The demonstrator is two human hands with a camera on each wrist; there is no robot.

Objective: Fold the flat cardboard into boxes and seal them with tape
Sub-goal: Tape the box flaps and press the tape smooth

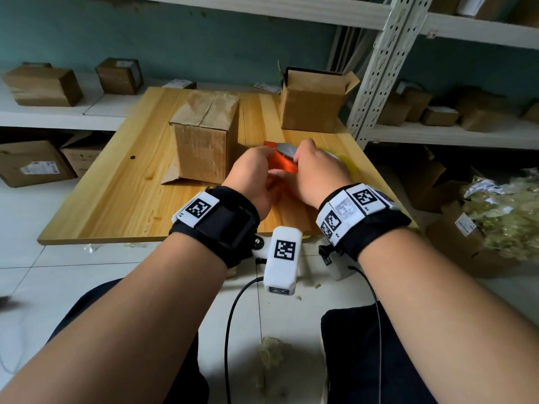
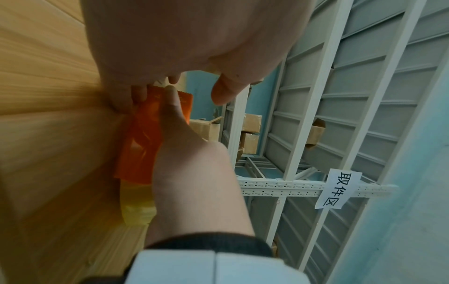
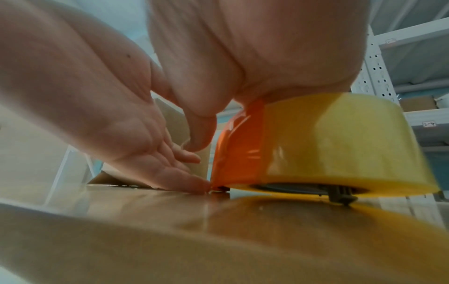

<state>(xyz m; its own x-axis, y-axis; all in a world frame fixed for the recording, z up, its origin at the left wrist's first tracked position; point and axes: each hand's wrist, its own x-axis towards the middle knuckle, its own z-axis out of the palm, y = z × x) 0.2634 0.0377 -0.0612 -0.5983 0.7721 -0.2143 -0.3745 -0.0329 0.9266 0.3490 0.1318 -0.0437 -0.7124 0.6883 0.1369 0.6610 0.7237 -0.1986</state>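
Note:
An orange tape dispenser [image 1: 287, 166] loaded with a yellow tape roll [image 1: 348, 164] lies flat on the wooden table [image 1: 116, 199]. My right hand [image 1: 318, 170] sits on top of it, fingers curled over the roll [image 3: 340, 144] and thumb against the orange guard [image 3: 238, 153]. My left hand [image 1: 259, 173] reaches in from the left with fairly straight fingers [image 3: 184, 180], whose tips touch the guard's lower edge at the tabletop. In the left wrist view those fingertips [image 2: 139, 94] meet the far end of the orange guard [image 2: 143, 138]. A folded cardboard box [image 1: 204, 144] stands upright just left of my hands.
An open-topped cardboard box [image 1: 312, 103] stands at the table's back right corner. White metal shelving [image 1: 379, 68] with more boxes rises behind and to the right. Cartons and loose packing filler [image 1: 501, 217] lie on the floor at the right.

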